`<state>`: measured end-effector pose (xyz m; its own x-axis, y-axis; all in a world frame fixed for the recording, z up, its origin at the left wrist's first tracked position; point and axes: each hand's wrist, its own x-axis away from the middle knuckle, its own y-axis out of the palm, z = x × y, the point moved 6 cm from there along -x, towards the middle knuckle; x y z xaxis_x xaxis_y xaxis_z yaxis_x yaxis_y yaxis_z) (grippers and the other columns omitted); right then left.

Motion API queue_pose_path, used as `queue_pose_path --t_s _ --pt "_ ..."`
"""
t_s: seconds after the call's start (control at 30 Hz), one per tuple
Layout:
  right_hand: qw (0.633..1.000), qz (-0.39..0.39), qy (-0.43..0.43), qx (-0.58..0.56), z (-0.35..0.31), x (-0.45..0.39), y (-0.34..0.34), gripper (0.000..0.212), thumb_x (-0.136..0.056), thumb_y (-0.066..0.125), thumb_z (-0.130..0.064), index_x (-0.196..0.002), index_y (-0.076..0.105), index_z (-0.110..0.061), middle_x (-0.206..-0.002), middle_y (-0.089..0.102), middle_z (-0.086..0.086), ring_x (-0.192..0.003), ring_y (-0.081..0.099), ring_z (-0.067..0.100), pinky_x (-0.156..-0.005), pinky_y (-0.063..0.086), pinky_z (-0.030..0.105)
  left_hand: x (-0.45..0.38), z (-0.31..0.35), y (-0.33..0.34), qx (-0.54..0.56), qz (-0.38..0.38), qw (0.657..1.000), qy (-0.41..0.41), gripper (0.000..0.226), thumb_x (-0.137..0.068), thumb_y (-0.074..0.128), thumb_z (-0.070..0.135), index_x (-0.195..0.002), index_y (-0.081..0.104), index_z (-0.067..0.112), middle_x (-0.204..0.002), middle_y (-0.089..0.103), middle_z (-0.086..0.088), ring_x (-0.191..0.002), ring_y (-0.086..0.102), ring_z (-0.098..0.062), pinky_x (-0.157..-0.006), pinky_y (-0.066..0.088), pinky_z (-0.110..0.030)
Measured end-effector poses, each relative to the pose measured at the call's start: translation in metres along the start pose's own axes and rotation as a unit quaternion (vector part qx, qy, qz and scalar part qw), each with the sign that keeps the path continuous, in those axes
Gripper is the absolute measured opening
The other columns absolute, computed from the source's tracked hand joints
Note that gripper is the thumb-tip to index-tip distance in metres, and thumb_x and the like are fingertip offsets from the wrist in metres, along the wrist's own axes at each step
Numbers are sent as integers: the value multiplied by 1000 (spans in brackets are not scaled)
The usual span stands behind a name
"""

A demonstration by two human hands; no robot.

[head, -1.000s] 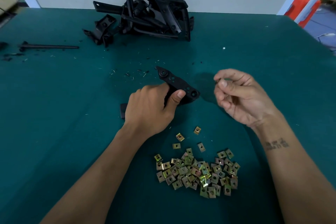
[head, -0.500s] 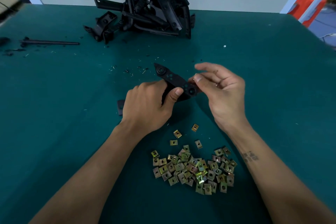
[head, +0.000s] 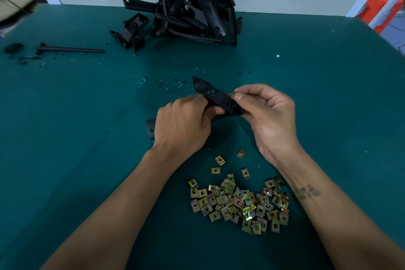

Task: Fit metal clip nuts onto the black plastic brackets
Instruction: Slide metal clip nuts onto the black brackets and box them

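Observation:
My left hand (head: 184, 125) grips a long black plastic bracket (head: 215, 96) just above the green table, its pointed end with a round boss aimed up and left. My right hand (head: 266, 114) pinches a brass-coloured clip nut (head: 232, 96) between thumb and forefinger against the bracket's right edge; most of the nut is hidden by the fingertips. A heap of several loose clip nuts (head: 238, 203) lies on the table below both hands, with a few strays (head: 219, 160) nearer the wrists.
A pile of black brackets (head: 186, 17) sits at the back of the green table (head: 65, 138). A black rod (head: 70, 50) and black scraps lie at the far left. A small black piece (head: 150, 128) lies by my left hand. An orange object (head: 381, 11) stands beyond the table's right corner.
My right hand moved left from open air to the bracket's right end and now presses a clip nut against it. My left hand kept hold of the bracket, tilting it slightly.

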<state>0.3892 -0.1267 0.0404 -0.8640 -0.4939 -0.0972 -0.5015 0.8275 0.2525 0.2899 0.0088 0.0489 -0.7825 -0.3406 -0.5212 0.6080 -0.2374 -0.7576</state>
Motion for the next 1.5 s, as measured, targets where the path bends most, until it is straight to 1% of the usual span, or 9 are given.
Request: queue_pose_path --t_s 0.17,0.37,0.53,0.67,0.8,1.0,1.23,1.4,1.5 --pt "1000 13 -14 1 -3 2 2 16 -90 69 7 -86 74 -8 -81 75 7 -81 69 20 -88 56 39 0 1 -2 9 0 1000 -6 38 -101 50 46 -87 65 14 -72 63 1 -62 58 -35 -52 38 -35" --pt "1000 1 -26 -10 -4 4 4 13 -91 68 -1 -88 74 -13 -81 76 6 -80 71 18 -87 58 36 0 3 -5 15 9 1000 -4 38 -100 51 47 -90 67 14 -75 65 -1 -65 59 -36 -54 36 -35" --pt "998 -4 -51 44 -8 2 2 13 -90 71 0 -88 75 -12 -81 77 9 -80 72 25 -92 58 51 0 4 -7 10 12 1000 -2 35 -99 53 46 -89 67 15 -74 65 1 -66 60 -35 -53 33 -33" --pt "996 -13 -63 68 -13 1 -2 13 -88 73 0 -88 77 -11 -80 78 9 -79 75 24 -86 62 44 1 4 -5 -15 6 1000 -11 31 -100 54 40 -85 64 15 -72 63 3 -64 58 -34 -53 31 -32" --pt "994 -18 -69 82 -15 -1 -4 11 -86 75 -1 -89 78 -11 -81 78 9 -81 76 25 -86 62 42 1 3 -3 -31 1 999 -18 26 -100 57 34 -83 62 15 -72 63 3 -63 59 -35 -53 28 -32" --pt "992 -20 -79 97 -15 -1 -4 12 -87 75 -2 -90 77 -13 -81 79 6 -80 76 21 -85 61 39 1 5 -7 -12 17 1000 -3 34 -100 54 42 -82 63 15 -72 64 3 -63 59 -36 -54 27 -31" --pt "991 -7 -86 98 -18 0 -3 10 -87 74 1 -91 76 -9 -79 78 5 -78 76 22 -82 62 39 1 5 -5 15 10 1000 -3 38 -100 51 48 -85 66 16 -73 65 5 -65 60 -32 -54 33 -32" --pt "993 -3 -77 88 -17 0 -3 10 -87 73 4 -90 76 -6 -76 77 7 -75 74 21 -81 61 38 1 5 -6 21 13 1000 2 39 -100 51 48 -85 67 16 -69 55 12 -62 58 -30 -54 29 -31" --pt "993 -12 -75 95 -17 1 -3 11 -87 74 1 -89 77 -10 -74 77 5 -74 74 18 -78 60 33 1 5 -5 12 6 1000 5 38 -101 49 49 -91 69 18 -74 64 8 -65 60 -29 -55 30 -32"
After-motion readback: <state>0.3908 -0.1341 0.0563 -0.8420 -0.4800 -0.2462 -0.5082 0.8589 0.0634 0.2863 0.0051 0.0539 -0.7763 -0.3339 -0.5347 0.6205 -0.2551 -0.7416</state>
